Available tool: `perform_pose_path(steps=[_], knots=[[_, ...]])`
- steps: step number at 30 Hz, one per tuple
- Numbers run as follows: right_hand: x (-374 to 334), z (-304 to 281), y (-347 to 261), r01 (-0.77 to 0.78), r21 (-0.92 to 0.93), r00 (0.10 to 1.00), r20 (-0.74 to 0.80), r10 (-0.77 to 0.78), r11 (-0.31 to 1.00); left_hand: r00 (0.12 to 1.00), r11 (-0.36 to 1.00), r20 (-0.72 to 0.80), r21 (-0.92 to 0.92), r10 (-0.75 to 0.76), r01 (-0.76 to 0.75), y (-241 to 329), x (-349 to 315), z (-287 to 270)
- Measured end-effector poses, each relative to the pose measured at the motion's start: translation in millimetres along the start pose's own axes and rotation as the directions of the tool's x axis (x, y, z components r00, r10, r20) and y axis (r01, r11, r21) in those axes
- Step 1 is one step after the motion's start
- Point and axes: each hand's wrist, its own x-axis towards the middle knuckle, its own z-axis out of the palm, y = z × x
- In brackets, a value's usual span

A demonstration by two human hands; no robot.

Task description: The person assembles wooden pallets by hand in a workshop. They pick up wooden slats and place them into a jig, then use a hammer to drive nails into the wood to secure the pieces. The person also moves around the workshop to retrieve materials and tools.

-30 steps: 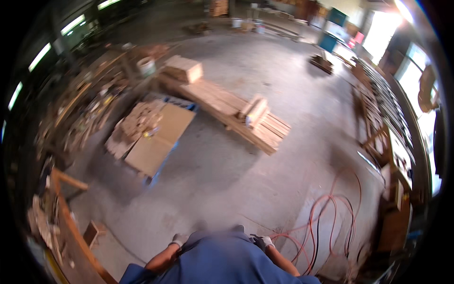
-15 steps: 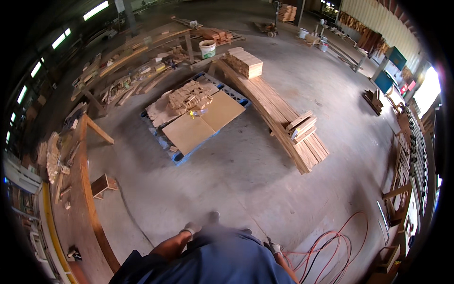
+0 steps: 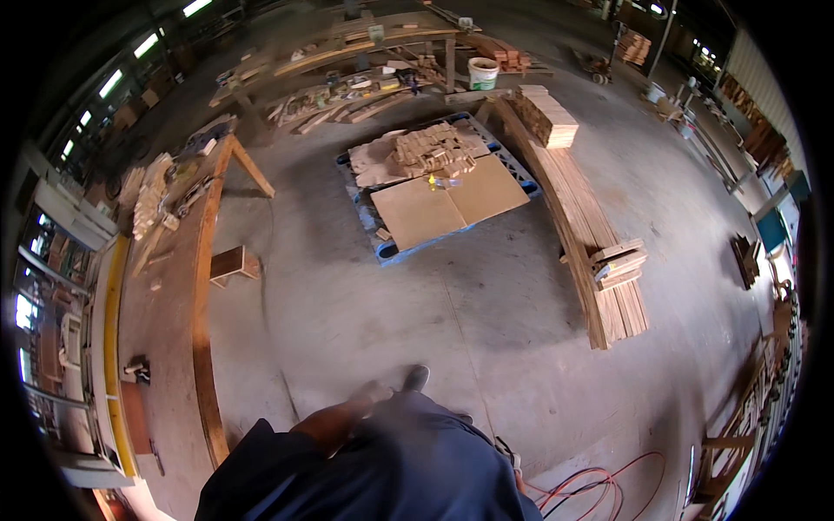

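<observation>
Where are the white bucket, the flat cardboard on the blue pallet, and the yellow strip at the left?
white bucket [image 3: 483, 76]: head view, on its side wall
flat cardboard [image 3: 417, 217]: head view, on its left half
yellow strip [image 3: 111, 330]: head view, about midway along its length

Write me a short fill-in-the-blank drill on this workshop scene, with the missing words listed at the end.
1. The flat cardboard lies on a pallet coloured ____.
2. The large bucket just beyond the pallet is mostly ____.
3. The person's right hand is nearer than the left hand to the loops of hose or cable, coloured black and ____.
4. The long workbench runs along the person's ____ side.

Missing words: blue; white; red; left.
</observation>
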Motion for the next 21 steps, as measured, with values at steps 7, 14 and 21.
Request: perform_pose_path(steps=[7, 14, 21], knots=[[21, -9, 10, 0.032, -0.061, 0.999, 0.006, -0.032, 0.998, 0.973, 0.973, -0.073, 0.086, 0.221, -0.214, 7, -7, 2], [42, -12, -4, 0.083, -0.056, 0.996, -0.022, -0.085, 0.995, 0.982, 0.971, -0.169, -0.209, 0.079, -0.114, 14, 0, 14], [66, -14, 10, 0.146, -0.058, 0.989, 0.012, -0.146, 0.988, 0.981, 0.966, -0.118, -0.225, -0.157, 0.127, -19, 14, 51]])
